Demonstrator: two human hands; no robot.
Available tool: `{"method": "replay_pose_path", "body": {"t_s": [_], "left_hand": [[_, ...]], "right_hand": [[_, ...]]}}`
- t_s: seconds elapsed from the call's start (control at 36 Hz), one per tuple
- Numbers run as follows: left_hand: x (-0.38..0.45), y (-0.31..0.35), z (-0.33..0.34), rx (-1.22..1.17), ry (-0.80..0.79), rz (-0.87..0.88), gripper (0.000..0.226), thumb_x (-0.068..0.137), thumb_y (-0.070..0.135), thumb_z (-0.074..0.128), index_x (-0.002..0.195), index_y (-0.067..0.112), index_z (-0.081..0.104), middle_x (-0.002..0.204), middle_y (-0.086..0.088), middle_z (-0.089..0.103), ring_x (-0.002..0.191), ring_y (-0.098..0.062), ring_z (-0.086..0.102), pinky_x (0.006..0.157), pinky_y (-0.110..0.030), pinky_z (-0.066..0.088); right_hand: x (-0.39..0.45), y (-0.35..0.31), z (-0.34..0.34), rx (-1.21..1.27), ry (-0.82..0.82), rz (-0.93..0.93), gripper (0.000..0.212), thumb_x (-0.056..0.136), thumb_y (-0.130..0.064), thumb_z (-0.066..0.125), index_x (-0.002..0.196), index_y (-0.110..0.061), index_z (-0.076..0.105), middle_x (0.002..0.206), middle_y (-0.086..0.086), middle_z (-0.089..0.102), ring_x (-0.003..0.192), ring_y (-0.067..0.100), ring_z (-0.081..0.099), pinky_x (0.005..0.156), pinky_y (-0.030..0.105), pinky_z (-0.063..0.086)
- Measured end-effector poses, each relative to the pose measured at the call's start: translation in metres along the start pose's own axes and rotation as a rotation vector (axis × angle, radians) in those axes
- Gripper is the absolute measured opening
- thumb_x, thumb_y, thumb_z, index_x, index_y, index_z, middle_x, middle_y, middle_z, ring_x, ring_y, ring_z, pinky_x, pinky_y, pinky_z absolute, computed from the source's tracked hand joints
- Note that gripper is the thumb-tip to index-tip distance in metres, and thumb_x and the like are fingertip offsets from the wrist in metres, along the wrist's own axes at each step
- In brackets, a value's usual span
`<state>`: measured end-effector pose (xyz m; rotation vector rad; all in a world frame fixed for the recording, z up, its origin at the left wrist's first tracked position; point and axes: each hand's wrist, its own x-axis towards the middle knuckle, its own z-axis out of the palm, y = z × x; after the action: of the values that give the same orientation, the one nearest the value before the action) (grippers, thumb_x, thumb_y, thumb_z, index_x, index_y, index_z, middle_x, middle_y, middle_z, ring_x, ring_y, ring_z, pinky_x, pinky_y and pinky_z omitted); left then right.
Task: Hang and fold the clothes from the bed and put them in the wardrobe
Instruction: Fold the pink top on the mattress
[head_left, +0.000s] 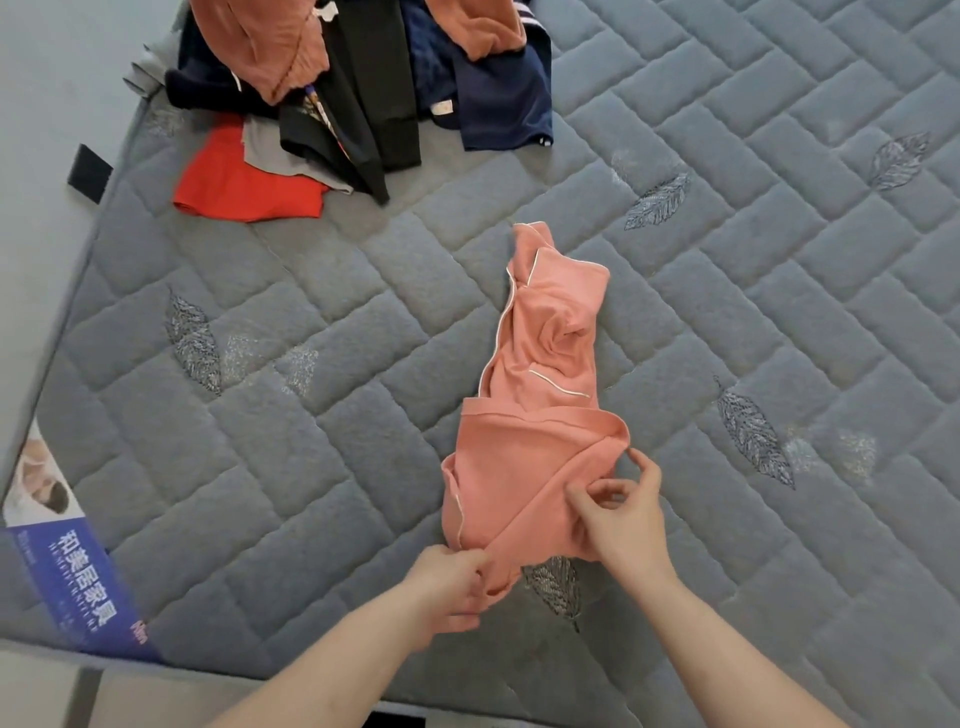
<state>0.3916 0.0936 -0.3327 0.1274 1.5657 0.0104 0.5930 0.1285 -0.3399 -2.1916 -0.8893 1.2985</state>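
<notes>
Two hands, the left hand (457, 587) and right hand (621, 514), are pinching the near edge of a pink garment (535, 415) on the mattress (311, 415), apparently straightening it for folding.

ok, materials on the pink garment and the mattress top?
Pink garment: looks like soft matte knit, probably cotton; it drapes in limp folds and has thin white piping. Both the left hand and right hand pinch its near edge. Mattress: grey quilted fabric, fuzzy matte, with stitched brick panels and embroidered leaves.
</notes>
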Motion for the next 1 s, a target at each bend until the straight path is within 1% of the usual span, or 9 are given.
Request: {"method": "replay_pose_path", "body": {"t_s": [0.03, 0.11, 0.22, 0.31, 0.42, 0.67, 0.83, 0.94, 1.0], "left_hand": [[-0.004, 0.002, 0.002, 0.013, -0.028, 0.042, 0.011, 0.093, 0.016, 0.065, 0.092, 0.007, 0.058, 0.071, -0.002, 0.067, 0.064, -0.016, 0.069, 0.064, -0.028, 0.054], [-0.009, 0.014, 0.011, 0.139, 0.101, 0.239, 0.018, 0.094, 0.004, 0.056, 0.078, 0.01, 0.052, 0.062, 0.0, 0.06, 0.056, -0.01, 0.058, 0.048, -0.015, 0.044], [-0.015, 0.031, 0.023, 0.302, 0.208, 0.497, 0.018, 0.091, 0.02, 0.06, 0.074, 0.02, 0.052, 0.073, 0.005, 0.059, 0.072, -0.014, 0.054, 0.064, -0.026, 0.042], [-0.024, 0.059, 0.024, 0.312, 0.243, 0.676, 0.018, 0.088, 0.02, 0.065, 0.075, 0.021, 0.053, 0.074, 0.01, 0.06, 0.071, -0.006, 0.053, 0.067, -0.017, 0.04], [-0.023, 0.126, 0.015, 0.337, 0.313, 0.821, 0.01, 0.087, 0.027, 0.069, 0.088, 0.026, 0.059, 0.091, 0.012, 0.065, 0.086, -0.008, 0.061, 0.077, -0.026, 0.043], [0.024, 0.267, 0.009, 0.422, 0.404, 0.719, 0.079, 0.082, 0.046, 0.076, 0.143, 0.007, 0.045, 0.144, -0.006, 0.051, 0.13, -0.025, 0.053, 0.094, -0.03, 0.041], [0.046, 0.311, 0.023, 0.248, 0.246, 0.621, 0.128, 0.047, 0.065, 0.078, 0.151, 0.007, 0.032, 0.136, -0.008, 0.058, 0.118, -0.022, 0.062, 0.102, -0.041, 0.053], [0.058, 0.323, 0.027, 0.326, 0.264, 0.562, 0.106, 0.052, 0.061, 0.078, 0.137, 0.01, 0.04, 0.117, -0.008, 0.061, 0.099, -0.025, 0.068, 0.095, -0.043, 0.057], [0.061, 0.324, 0.026, 0.377, 0.249, 0.547, 0.084, 0.06, 0.05, 0.079, 0.125, 0.009, 0.046, 0.111, -0.009, 0.063, 0.097, -0.027, 0.069, 0.094, -0.045, 0.058]], "right_hand": [[0.0, 0.0, 0.002, 0.013, 0.003, 0.012, 0.081, 0.08, -0.022, 0.083, 0.143, -0.024, 0.031, 0.089, -0.005, 0.071, 0.083, 0.009, 0.068, 0.072, 0.019, 0.046], [0.001, -0.004, 0.007, 0.027, -0.001, 0.031, 0.074, 0.082, -0.018, 0.081, 0.14, -0.026, 0.034, 0.095, -0.008, 0.071, 0.087, 0.007, 0.069, 0.07, 0.017, 0.046], [0.003, -0.004, 0.01, -0.039, -0.078, 0.038, 0.064, 0.084, -0.017, 0.078, 0.136, -0.026, 0.041, 0.111, -0.01, 0.069, 0.095, 0.008, 0.068, 0.076, 0.027, 0.053], [0.004, -0.011, 0.01, -0.136, -0.132, 0.014, 0.055, 0.085, -0.016, 0.075, 0.13, -0.024, 0.046, 0.11, -0.009, 0.068, 0.099, 0.013, 0.067, 0.084, 0.032, 0.05], [0.02, -0.045, -0.005, -0.076, 0.168, -0.109, 0.026, 0.088, -0.016, 0.066, 0.104, -0.019, 0.045, 0.085, -0.004, 0.066, 0.087, 0.019, 0.065, 0.075, 0.034, 0.043], [0.122, -0.125, -0.014, -0.021, -0.025, -0.053, 0.072, 0.082, -0.043, 0.078, 0.139, -0.015, 0.043, 0.131, 0.0, 0.056, 0.116, 0.018, 0.056, 0.092, 0.029, 0.042], [0.181, -0.139, 0.003, 0.048, -0.088, 0.026, 0.101, 0.078, -0.043, 0.083, 0.156, -0.013, 0.025, 0.145, 0.006, 0.052, 0.126, 0.023, 0.056, 0.109, 0.042, 0.046], [0.197, -0.137, 0.015, 0.14, -0.141, 0.074, 0.109, 0.075, -0.041, 0.085, 0.158, -0.016, 0.019, 0.147, 0.005, 0.047, 0.121, 0.023, 0.059, 0.102, 0.043, 0.052], [0.197, -0.137, 0.017, 0.173, -0.181, 0.095, 0.102, 0.075, -0.035, 0.085, 0.156, -0.016, 0.027, 0.135, 0.008, 0.058, 0.102, 0.021, 0.066, 0.083, 0.037, 0.056]]}}
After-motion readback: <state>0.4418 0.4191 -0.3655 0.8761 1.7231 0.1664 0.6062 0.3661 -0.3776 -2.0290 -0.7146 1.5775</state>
